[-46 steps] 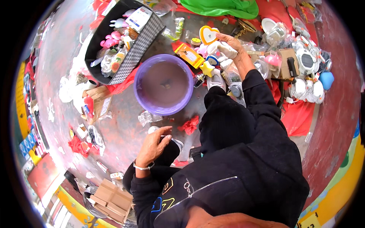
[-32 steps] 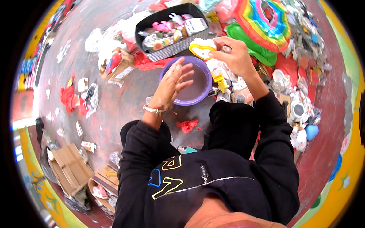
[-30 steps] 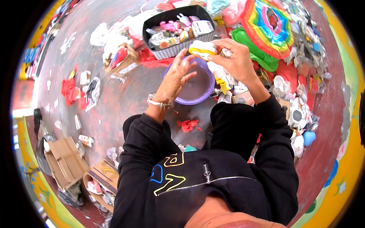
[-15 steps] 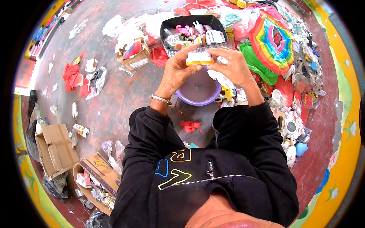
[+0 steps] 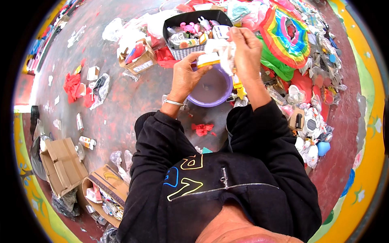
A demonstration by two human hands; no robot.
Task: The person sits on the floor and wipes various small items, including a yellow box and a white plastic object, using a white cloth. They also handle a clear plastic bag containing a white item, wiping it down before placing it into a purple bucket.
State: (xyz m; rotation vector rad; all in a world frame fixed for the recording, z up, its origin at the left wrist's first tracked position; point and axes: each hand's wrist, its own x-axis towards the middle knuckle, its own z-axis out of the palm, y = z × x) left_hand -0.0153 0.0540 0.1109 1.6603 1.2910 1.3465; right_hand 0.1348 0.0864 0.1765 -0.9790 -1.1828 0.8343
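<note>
My left hand grips a small white object with a yellow base between thumb and fingers; its exact kind does not show. In my right hand a white cloth is pinched, hanging down beside that object and seeming to touch its upper right side. Both hands are raised over a purple basin of cloudy water on the floor. Behind them stands a black basket holding pink figures, small boxes and other toys.
A small cardboard box sits left of the basket. A rainbow-striped inflatable lies on a heap of mixed items at the right. Cartons stand at the lower left. Between my knees lies a red scrap.
My right hand has let go of the white and yellow object and moved up and right, lifting the white cloth. My left hand keeps the object, now slightly tilted.
</note>
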